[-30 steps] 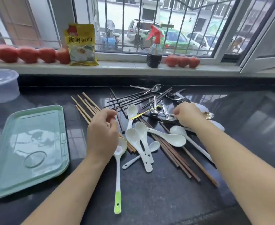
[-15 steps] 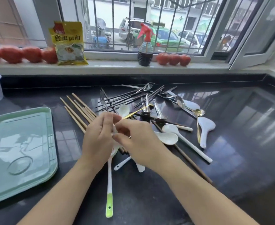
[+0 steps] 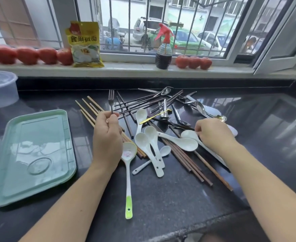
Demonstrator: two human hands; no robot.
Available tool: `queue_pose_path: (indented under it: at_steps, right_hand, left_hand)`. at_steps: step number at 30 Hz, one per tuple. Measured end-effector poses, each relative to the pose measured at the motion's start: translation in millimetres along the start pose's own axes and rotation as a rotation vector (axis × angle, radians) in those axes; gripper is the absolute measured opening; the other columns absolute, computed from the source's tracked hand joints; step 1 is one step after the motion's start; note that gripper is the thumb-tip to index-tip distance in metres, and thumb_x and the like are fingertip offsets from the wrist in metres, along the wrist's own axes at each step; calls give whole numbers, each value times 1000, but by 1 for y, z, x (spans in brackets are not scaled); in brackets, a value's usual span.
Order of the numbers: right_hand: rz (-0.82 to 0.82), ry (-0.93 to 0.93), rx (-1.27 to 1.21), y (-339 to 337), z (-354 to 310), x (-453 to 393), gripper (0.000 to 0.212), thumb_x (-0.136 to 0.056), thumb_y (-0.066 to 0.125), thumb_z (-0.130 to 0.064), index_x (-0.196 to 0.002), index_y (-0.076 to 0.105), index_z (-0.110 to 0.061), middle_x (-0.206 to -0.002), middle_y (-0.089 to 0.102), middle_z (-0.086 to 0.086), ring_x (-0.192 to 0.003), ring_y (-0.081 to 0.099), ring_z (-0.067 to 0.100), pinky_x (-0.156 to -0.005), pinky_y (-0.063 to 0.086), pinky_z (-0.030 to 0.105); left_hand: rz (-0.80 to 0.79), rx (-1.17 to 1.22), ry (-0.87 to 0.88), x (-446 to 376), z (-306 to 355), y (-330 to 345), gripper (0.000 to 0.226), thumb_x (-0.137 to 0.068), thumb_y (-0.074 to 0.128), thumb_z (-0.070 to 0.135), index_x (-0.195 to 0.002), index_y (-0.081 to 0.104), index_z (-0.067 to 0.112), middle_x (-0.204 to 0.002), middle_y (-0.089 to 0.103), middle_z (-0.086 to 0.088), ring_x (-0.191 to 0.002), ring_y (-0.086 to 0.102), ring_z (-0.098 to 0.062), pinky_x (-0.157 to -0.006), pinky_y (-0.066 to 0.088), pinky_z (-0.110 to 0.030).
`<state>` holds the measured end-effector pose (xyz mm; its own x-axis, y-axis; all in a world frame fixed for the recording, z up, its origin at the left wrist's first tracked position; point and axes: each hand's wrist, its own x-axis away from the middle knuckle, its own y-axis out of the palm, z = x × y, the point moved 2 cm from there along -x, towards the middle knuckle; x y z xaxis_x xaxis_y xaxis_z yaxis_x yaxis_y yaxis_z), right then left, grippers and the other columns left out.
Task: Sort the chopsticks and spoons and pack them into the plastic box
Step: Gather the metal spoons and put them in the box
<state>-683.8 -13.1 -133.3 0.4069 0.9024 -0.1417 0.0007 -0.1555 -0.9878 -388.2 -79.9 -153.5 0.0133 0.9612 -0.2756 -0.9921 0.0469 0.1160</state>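
Head view: my left hand [image 3: 107,137] pinches a small fork [image 3: 111,100] upright above the dark surface [image 3: 178,198]. My right hand [image 3: 213,135] curls its fingers on a white spoon [image 3: 189,135] in the mixed pile of spoons and chopsticks [image 3: 91,112]. A green tray [image 3: 68,137] lies left.

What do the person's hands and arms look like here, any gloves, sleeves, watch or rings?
Both are bare. The left hand and right hand wear no gloves, and no rings show on the fingers in view. Both forearms are uncovered all the way to the bottom edge of the picture: no sleeve, cuff, watch, bracelet or strap at either wrist. No markings or tape are visible.
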Motion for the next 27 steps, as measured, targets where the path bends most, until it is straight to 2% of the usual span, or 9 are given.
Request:
queue_pose_path:
  at_steps: [3, 6, 10, 13, 15, 18, 21, 24, 27]
  right_hand:
    - [-36, -17, 86, -1, 3, 0, 17, -97, 58, -21, -101, 73, -26, -107, 67, 1, -102, 61, 27, -72, 39, 30]
    - [3, 3, 132, -10, 8, 10, 15, -95, 59, -21, -96, 73, -25, -104, 65, 2, -98, 61, 30, -77, 50, 36]
    - [95, 64, 43, -37, -6, 37, 14, -98, 56, -21, -92, 68, -17, -100, 63, 6, -90, 59, 34, -75, 50, 38]
    - [123, -26, -190, -63, -63, 55, 12, -99, 58, -20, -99, 69, -16, -102, 65, 6, -93, 57, 30, -74, 36, 33]
    - [132, -157, -369, -89, -124, 64, 9, -98, 62, -23, -99, 70, -19, -99, 68, 3, -92, 60, 24, -76, 38, 32]
    - [72, -354, -605, -132, -221, 81, 3, -95, 68, -25, -93, 69, -27, -88, 68, -11, -81, 60, 7, -76, 40, 30]
    - [-20, -509, -762, -169, -317, 105, 2, -93, 70, -26, -94, 71, -24, -85, 70, -9, -81, 64, 9, -73, 46, 32]
    - [-163, -654, -769, -184, -400, 123, 7, -93, 69, -28, -100, 68, -25, -84, 70, -8, -74, 65, 11, -60, 51, 25]
    - [-401, -731, -562, -167, -463, 137, 21, -92, 66, -28, -112, 59, -32, -82, 65, -4, -60, 58, 12, -47, 43, 22]
  left_hand:
    - [-4, 18, -10, 1, -1, -3, 20, -106, 38, 23, -104, 58, 20, -56, 37, 12, -49, 32, -9, -52, 31, -31]
    - [-9, 3, -10, 1, 0, -4, 23, -108, 38, 20, -108, 60, 17, -57, 38, 8, -49, 33, -11, -50, 30, -31]
    - [35, -118, 64, 13, 16, -2, 23, -110, 43, 24, -113, 65, 27, -64, 48, -8, -54, 43, -29, -52, 39, -44]
    - [101, -105, 37, 24, 56, -5, 23, -108, 45, 27, -116, 67, 27, -70, 52, 14, -63, 47, -11, -63, 42, -37]
    - [92, -39, -15, 29, 104, -21, 24, -108, 45, 21, -117, 67, 21, -63, 46, 15, -56, 41, -7, -58, 37, -32]
    - [-48, 107, -93, 41, 184, -76, 27, -105, 42, 9, -116, 66, 14, -59, 42, 8, -46, 34, -9, -46, 31, -27]
    - [-110, 166, -69, 47, 250, -166, 25, -105, 40, 2, -113, 63, 6, -59, 43, -2, -37, 31, -9, -37, 23, -18]
    - [161, 72, 15, 39, 285, -272, 24, -103, 40, 4, -111, 62, 7, -56, 40, -3, -39, 27, -14, -41, 20, -20]
    - [364, -88, -95, 35, 263, -362, 24, -102, 39, 7, -113, 61, 6, -53, 40, -3, -40, 30, -16, -44, 20, -22]
